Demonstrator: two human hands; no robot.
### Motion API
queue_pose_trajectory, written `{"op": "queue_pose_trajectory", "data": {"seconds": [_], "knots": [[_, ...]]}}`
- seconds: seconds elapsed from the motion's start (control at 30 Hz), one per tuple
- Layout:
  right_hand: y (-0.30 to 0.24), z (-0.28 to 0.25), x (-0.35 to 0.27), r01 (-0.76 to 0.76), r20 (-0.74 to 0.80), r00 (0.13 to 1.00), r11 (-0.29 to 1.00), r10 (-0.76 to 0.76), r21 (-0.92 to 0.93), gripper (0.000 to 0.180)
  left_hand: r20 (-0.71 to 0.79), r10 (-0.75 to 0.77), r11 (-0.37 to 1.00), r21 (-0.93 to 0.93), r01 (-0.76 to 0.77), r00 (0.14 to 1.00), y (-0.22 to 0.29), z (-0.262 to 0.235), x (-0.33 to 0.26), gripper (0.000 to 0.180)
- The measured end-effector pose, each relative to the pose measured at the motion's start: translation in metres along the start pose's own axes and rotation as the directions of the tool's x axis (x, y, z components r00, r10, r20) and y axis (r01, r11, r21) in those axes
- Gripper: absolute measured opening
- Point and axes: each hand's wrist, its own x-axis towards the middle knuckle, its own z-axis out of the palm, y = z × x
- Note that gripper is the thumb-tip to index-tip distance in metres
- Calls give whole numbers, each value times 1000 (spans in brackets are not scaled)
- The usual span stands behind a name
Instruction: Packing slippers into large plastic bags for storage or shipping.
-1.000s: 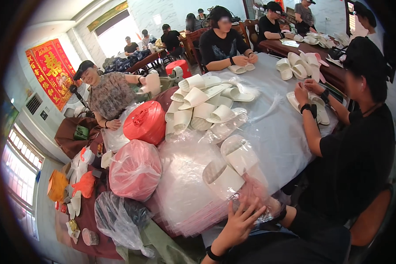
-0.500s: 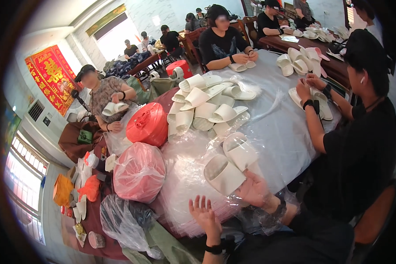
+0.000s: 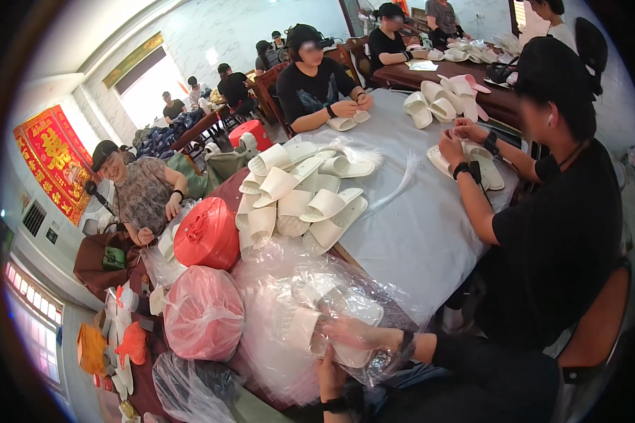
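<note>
A pair of off-white slippers (image 3: pixel 305 330) lies at the near edge of the table, with a clear plastic bag (image 3: pixel 374 359) around it. Clear film partly veils the second slipper. My right hand (image 3: pixel 356 333) reaches in from the right and grips the slippers, its fingers somewhat blurred; crinkled film surrounds its wrist. Against the near side of the slippers, my left hand (image 3: pixel 331 375) is closed at the bag's edge, its fingers partly hidden. Beneath both hands are flat clear bags (image 3: pixel 268 352). Just beyond stands a heap of loose off-white slippers (image 3: pixel 296 194).
A red twine roll (image 3: pixel 206 234) and a film-wrapped pink bundle (image 3: pixel 203 314) stand at left. Co-workers sit around the grey-covered table (image 3: pixel 395 233); the person at right (image 3: pixel 550 211) handles slippers. A crumpled clear bag (image 3: pixel 190 388) lies at the near left.
The slippers have been lowered and turned, with clear film now over them. My left hand, spread open before, has come against their near side. The whole view has shifted.
</note>
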Motion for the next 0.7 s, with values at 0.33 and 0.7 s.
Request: {"op": "queue_pose_trajectory", "data": {"seconds": [0.33,0.7], "knots": [[-1,-34,7,34,-104,994,988,-19,149,43,60,-24,995,98,18,998,-9,-8,7,35],[-3,-32,-5,57,-54,997,983,-48,177,39,-19,-42,981,190,45,999,-3,-3,0,40]]}}
